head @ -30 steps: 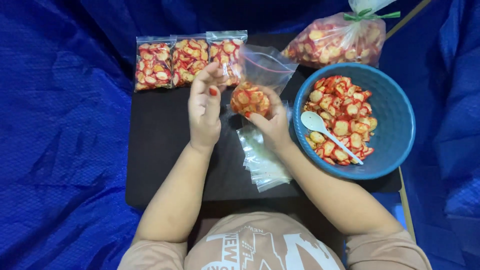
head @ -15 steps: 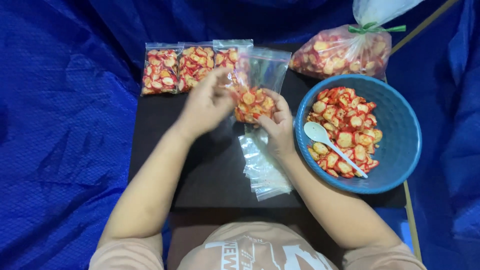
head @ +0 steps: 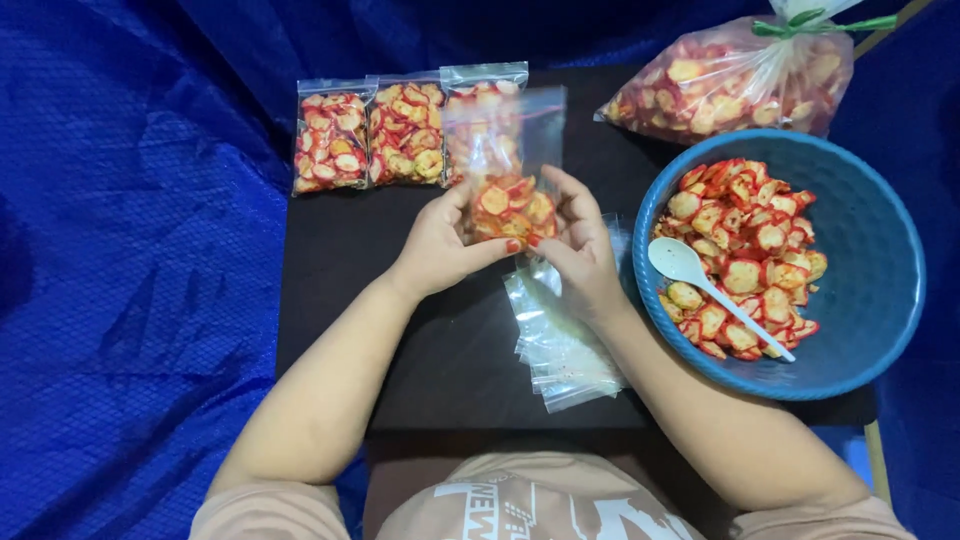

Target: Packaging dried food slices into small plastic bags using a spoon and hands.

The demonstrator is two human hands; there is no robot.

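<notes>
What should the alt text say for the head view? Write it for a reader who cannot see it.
Both hands, left hand and right hand, hold a small clear bag partly filled with red-edged snack slices over a dark table. Three filled bags lie beyond; a blue bowl of slices with a white spoon sits at right.

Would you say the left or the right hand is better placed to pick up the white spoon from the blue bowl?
Probably the right hand: it is nearer the white spoon in the blue bowl, though both hands hold the small bag. The left hand lies farther away.
</notes>
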